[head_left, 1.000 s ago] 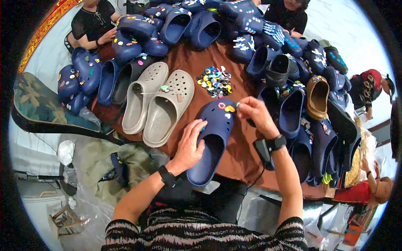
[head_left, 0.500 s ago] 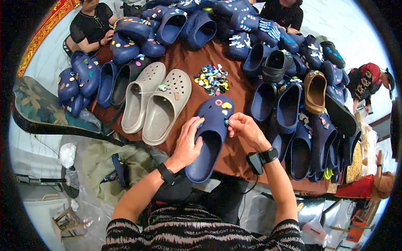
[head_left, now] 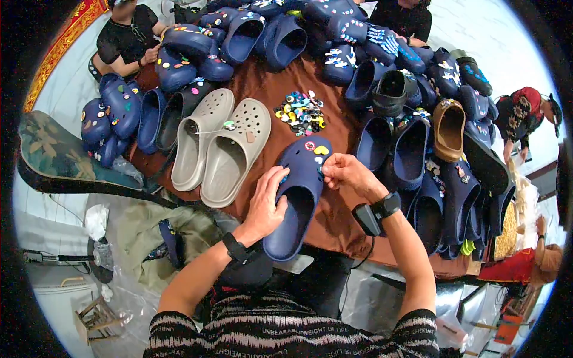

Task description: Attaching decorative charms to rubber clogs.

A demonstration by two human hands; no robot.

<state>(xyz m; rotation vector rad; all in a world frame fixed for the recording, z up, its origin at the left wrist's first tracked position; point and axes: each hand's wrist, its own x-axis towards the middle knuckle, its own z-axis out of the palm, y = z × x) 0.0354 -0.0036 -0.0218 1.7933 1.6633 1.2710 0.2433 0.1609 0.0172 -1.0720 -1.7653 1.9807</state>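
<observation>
A navy clog (head_left: 292,224) lies on the brown cloth in front of me, its toe pointing away. Its upper carries a round red-and-white charm (head_left: 310,146), a yellow heart charm (head_left: 321,150) and a small white one. My left hand (head_left: 264,201) wraps the clog's left side, with the thumb by the opening and a bit of blue at the fingertips. On the right side of the upper, my right hand (head_left: 352,176) pinches a small blue charm (head_left: 322,170) against the clog. The fingertips partly hide that charm.
Beyond the clog is a pile of loose colourful charms (head_left: 300,113). Two grey clogs (head_left: 233,170), joined by a tie, lie at left. Many navy clogs (head_left: 412,149) and a brown clog (head_left: 449,128) crowd the right. People work around the table (head_left: 256,95).
My right hand has shifted slightly left and up along the clog's edge, its forearm swinging outward. The left hand keeps its grip, and the clog has hardly moved.
</observation>
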